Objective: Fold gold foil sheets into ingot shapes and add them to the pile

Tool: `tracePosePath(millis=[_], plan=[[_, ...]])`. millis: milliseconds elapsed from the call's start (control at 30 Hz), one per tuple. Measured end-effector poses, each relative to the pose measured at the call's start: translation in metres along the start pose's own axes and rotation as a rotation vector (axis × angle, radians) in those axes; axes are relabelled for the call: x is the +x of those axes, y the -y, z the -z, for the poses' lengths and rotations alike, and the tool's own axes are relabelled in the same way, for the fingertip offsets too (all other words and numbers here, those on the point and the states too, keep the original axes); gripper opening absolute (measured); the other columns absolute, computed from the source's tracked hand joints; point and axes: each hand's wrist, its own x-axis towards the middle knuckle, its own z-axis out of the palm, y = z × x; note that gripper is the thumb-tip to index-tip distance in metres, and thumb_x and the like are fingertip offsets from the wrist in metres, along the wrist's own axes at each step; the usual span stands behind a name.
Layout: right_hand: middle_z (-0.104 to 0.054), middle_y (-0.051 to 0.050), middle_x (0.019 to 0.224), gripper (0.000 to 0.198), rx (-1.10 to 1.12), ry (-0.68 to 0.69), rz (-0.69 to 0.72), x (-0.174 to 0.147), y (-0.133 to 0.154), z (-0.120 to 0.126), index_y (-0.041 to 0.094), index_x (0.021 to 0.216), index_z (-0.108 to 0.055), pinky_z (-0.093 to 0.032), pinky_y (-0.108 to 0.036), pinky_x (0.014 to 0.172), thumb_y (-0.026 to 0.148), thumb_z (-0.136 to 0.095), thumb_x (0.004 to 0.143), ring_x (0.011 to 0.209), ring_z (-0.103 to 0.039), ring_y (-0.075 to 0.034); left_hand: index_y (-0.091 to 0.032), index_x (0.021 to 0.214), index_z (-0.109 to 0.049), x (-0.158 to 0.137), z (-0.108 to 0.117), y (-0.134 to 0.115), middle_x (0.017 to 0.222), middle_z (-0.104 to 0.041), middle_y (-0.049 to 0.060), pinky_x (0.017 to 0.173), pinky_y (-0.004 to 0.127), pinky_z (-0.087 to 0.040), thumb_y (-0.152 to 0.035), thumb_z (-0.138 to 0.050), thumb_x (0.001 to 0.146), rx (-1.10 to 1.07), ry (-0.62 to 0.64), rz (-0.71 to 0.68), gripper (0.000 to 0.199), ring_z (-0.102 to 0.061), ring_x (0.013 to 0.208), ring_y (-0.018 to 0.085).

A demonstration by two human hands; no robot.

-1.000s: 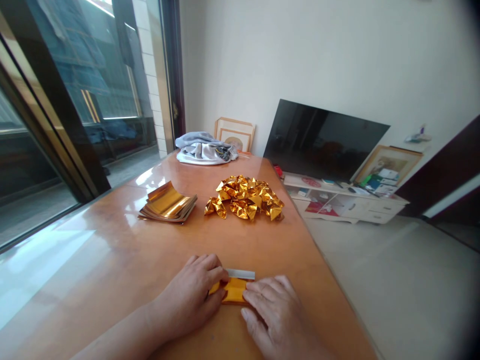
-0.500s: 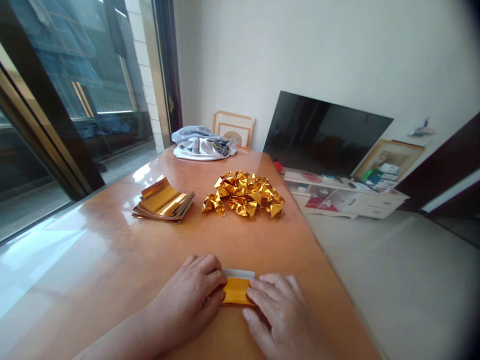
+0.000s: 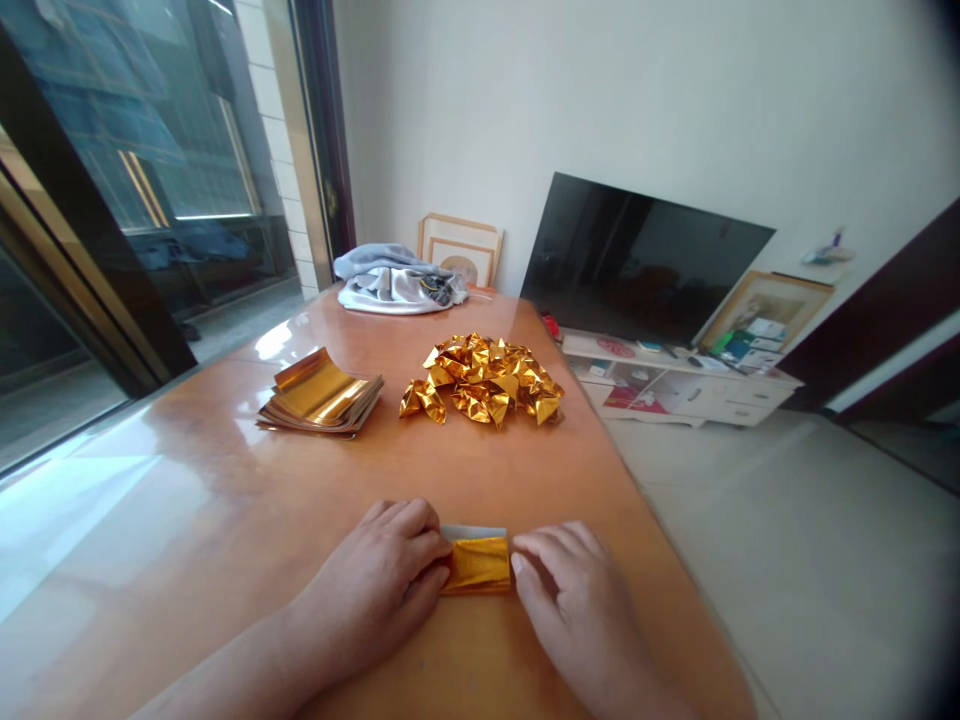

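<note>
A folded strip of gold foil paper (image 3: 481,565) lies on the table before me, with a pale band along its far edge. My left hand (image 3: 394,575) holds the strip's left end, fingertips and thumb pressed on it. At the opposite end is my right hand (image 3: 566,590), its bent fingers and thumb slightly apart beside the right edge; whether they touch the paper I cannot tell. Farther off, a stack of gold foil sheets (image 3: 322,395) rests to the left. A heap of folded gold foil pieces (image 3: 487,380) lies right of that stack.
The glossy wooden table (image 3: 300,510) has its right edge just past my right hand. Bundled grey cloth (image 3: 397,280) sits at its far end, near framed pictures (image 3: 459,245). A television (image 3: 637,265) and a white cabinet (image 3: 690,390) stand beyond; a glass door (image 3: 150,180) is at left.
My right hand has slid off the top of the gold foil paper to its right edge, and the strip's surface looks more creased. My left hand stays on the left end.
</note>
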Motion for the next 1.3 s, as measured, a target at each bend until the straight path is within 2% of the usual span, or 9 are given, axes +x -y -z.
tracePosePath(millis=[167, 300, 400, 767, 867, 967, 1033, 1133, 1300], plan=[[-0.066, -0.002, 0.077, 0.018, 0.055, 0.047, -0.168, 0.0, 0.001, 0.0, 0.024, 0.076, -0.061, -0.039, -0.031, 0.069, 0.027, -0.057, 0.093, 0.077, -0.058, -0.02, -0.025, 0.091, -0.07, 0.0, -0.001, 0.0, 0.094, -0.061, 0.004, 0.082, 0.034, -0.042, -0.027, -0.051, 0.096, 0.018, -0.016, -0.012, 0.02, -0.057, 0.089, 0.02], [-0.066, 0.001, 0.07, 0.027, 0.065, 0.127, -0.201, 0.001, 0.008, -0.003, 0.023, 0.067, -0.059, -0.035, -0.029, 0.068, 0.035, -0.065, 0.09, 0.071, -0.057, -0.017, -0.023, 0.09, -0.071, -0.002, -0.004, 0.001, 0.093, -0.06, 0.005, 0.081, 0.034, -0.042, -0.028, -0.05, 0.096, 0.023, -0.045, -0.034, 0.022, -0.058, 0.087, 0.019], [-0.068, 0.003, 0.071, 0.024, 0.088, 0.144, -0.229, 0.002, 0.009, -0.007, 0.023, 0.067, -0.061, -0.035, -0.028, 0.07, 0.033, -0.067, 0.088, 0.071, -0.058, -0.016, -0.023, 0.091, -0.072, -0.004, -0.005, 0.002, 0.093, -0.061, 0.006, 0.081, 0.034, -0.043, -0.029, -0.049, 0.097, 0.013, -0.063, -0.048, 0.024, -0.059, 0.085, 0.019], [-0.061, 0.003, 0.061, 0.033, 0.099, 0.109, -0.282, 0.004, 0.0, -0.018, 0.021, 0.061, -0.051, -0.032, -0.026, 0.059, 0.031, -0.054, 0.092, 0.062, -0.055, -0.014, -0.024, 0.088, -0.072, -0.006, -0.004, 0.011, 0.095, -0.063, 0.004, 0.084, 0.031, -0.044, -0.021, -0.049, 0.094, -0.106, -0.084, -0.04, 0.023, -0.06, 0.089, 0.019], [-0.063, 0.001, 0.067, 0.029, 0.007, -0.046, -0.199, 0.004, 0.005, -0.015, 0.022, 0.067, -0.056, -0.036, -0.028, 0.066, 0.032, -0.054, 0.094, 0.07, -0.057, -0.017, -0.024, 0.091, -0.073, -0.007, -0.007, 0.011, 0.096, -0.063, 0.005, 0.084, 0.032, -0.045, -0.02, -0.053, 0.091, -0.083, -0.102, -0.036, 0.02, -0.06, 0.089, 0.02], [-0.07, -0.004, 0.082, 0.019, -0.063, -0.125, 0.024, 0.002, 0.017, -0.01, 0.022, 0.082, -0.065, -0.04, -0.034, 0.08, 0.027, -0.052, 0.096, 0.082, -0.06, -0.021, -0.024, 0.09, -0.072, -0.008, -0.009, 0.012, 0.095, -0.062, 0.004, 0.084, 0.032, -0.044, -0.02, -0.055, 0.089, -0.058, -0.127, -0.035, 0.017, -0.06, 0.086, 0.019], [-0.073, -0.006, 0.098, 0.018, -0.058, -0.094, 0.188, 0.001, 0.025, -0.01, 0.022, 0.099, -0.069, -0.042, -0.039, 0.089, 0.023, -0.051, 0.096, 0.092, -0.062, -0.022, -0.024, 0.089, -0.072, -0.009, -0.011, 0.012, 0.094, -0.062, 0.004, 0.084, 0.033, -0.044, -0.019, -0.056, 0.089, -0.048, -0.135, -0.035, 0.016, -0.061, 0.085, 0.018], [-0.07, -0.008, 0.124, 0.03, -0.066, 0.01, 0.37, 0.0, 0.035, -0.015, 0.022, 0.123, -0.065, -0.038, -0.045, 0.105, 0.021, -0.053, 0.096, 0.115, -0.06, -0.025, -0.024, 0.096, -0.071, -0.009, -0.013, 0.014, 0.096, -0.063, 0.004, 0.085, 0.033, -0.044, -0.02, -0.056, 0.089, -0.035, -0.143, -0.03, 0.017, -0.062, 0.088, 0.019], [-0.065, -0.008, 0.135, 0.035, -0.115, 0.157, 0.408, 0.0, 0.038, -0.023, 0.022, 0.131, -0.063, -0.035, -0.049, 0.115, 0.028, -0.055, 0.098, 0.128, -0.056, -0.026, -0.025, 0.114, -0.065, -0.011, -0.011, 0.014, 0.104, -0.063, 0.005, 0.084, 0.033, -0.046, -0.023, -0.06, 0.086, -0.018, -0.142, 0.005, 0.029, -0.062, 0.093, 0.021]])
